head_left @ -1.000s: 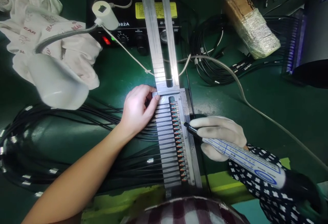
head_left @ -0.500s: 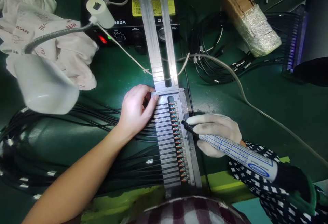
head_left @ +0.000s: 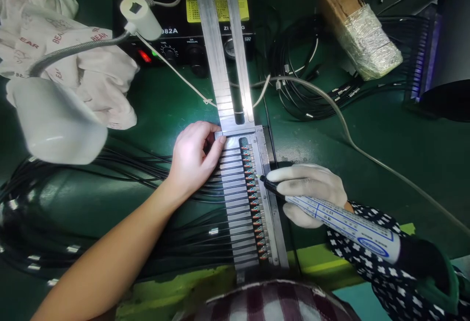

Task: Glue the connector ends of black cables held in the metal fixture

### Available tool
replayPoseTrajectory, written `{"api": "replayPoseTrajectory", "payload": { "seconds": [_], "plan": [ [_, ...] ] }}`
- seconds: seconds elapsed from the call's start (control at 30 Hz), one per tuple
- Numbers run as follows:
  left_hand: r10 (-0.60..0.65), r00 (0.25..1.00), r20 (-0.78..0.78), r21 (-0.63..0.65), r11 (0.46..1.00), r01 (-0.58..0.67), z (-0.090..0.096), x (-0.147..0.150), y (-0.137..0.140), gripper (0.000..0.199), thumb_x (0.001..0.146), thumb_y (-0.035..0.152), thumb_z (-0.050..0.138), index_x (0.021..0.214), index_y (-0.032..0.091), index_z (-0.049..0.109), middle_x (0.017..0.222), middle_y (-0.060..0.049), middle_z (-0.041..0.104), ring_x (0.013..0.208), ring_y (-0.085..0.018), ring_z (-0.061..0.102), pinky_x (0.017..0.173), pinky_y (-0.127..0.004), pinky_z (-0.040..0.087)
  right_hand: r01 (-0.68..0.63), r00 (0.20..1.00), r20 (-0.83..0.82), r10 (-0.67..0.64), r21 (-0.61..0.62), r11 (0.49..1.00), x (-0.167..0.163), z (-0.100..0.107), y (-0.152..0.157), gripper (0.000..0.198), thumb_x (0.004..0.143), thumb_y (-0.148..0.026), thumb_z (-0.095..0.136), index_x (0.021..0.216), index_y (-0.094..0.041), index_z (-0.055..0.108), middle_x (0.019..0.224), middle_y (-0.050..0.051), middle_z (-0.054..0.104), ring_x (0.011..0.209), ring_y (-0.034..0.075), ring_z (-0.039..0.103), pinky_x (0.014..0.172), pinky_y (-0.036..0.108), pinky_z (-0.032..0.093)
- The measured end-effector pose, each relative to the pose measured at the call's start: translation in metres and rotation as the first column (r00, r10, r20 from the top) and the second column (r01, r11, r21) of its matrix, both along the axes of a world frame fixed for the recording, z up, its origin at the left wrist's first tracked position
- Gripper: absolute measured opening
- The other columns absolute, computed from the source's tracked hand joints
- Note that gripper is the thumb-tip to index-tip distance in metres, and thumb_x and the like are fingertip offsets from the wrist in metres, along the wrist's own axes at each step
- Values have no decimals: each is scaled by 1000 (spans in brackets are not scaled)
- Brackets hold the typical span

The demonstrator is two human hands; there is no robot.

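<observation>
A slotted metal fixture (head_left: 235, 189) lies lengthwise before me. Black cables (head_left: 205, 223) run into its slots from the left, ending in a row of small connectors (head_left: 259, 215) with coloured wires. My bare left hand (head_left: 194, 157) grips the fixture's far left corner, thumb on top and fingers at the edge. Wearing a white glove, my right hand (head_left: 310, 191) is closed around a glue dispensing syringe (head_left: 341, 223) with a blue-and-white label. Its black tip points left at the connectors near the middle of the row; whether it touches one I cannot tell.
Behind the fixture a slotted metal bar (head_left: 213, 46) leans over a black dispenser unit (head_left: 179, 49). A white lamp (head_left: 58, 120) and crumpled cloth (head_left: 73, 61) are at left. Coiled cables (head_left: 297, 86) and a wrapped block (head_left: 367, 37) lie at right, beside a grey hose (head_left: 341, 120).
The syringe tip has moved very slightly toward me along the connector row. My left hand keeps its hold on the fixture. The whole view has shifted a little.
</observation>
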State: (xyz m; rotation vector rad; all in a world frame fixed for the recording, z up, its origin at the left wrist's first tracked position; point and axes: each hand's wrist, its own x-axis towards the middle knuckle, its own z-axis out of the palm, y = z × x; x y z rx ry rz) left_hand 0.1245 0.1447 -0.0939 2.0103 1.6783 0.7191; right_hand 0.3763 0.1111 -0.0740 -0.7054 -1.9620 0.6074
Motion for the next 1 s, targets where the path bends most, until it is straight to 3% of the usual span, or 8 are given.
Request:
{"api": "replayPoseTrajectory", "payload": {
  "seconds": [0.6, 0.87, 1.0],
  "plan": [
    [-3, 1000, 9, 35, 999, 2, -1, 0, 1, 16, 91, 35, 55, 90, 20, 59, 75, -1, 56, 71, -17, 51, 69, -32, 41, 1, 1000, -11, -2, -34, 999, 1, -6, 2, 11, 80, -17, 67, 91, -17, 68, 96, 9, 76, 78, 18, 75, 66, 28, 65],
    [-5, 1000, -1, 33, 999, 5, -3, -1, 0, 17, 92, 37, 54, 91, 20, 59, 76, -1, 56, 71, -16, 51, 69, -31, 42, -41, 999, 23, 42, -22, 999, 6, 5, -6, 11, 81, -16, 66, 91, -20, 66, 93, 8, 76, 68, 17, 72, 59, 30, 63],
    [-4, 1000, -3, 36, 999, 4, -3, -1, 0, 17, 92, 36, 54, 91, 20, 59, 76, -1, 56, 71, -17, 51, 69, -31, 41, -39, 997, 73, 41, -25, 999, 7, 2, -9, 12, 81, -19, 68, 93, -19, 65, 97, 7, 76, 75, 16, 73, 67, 29, 63]
  ]
}}
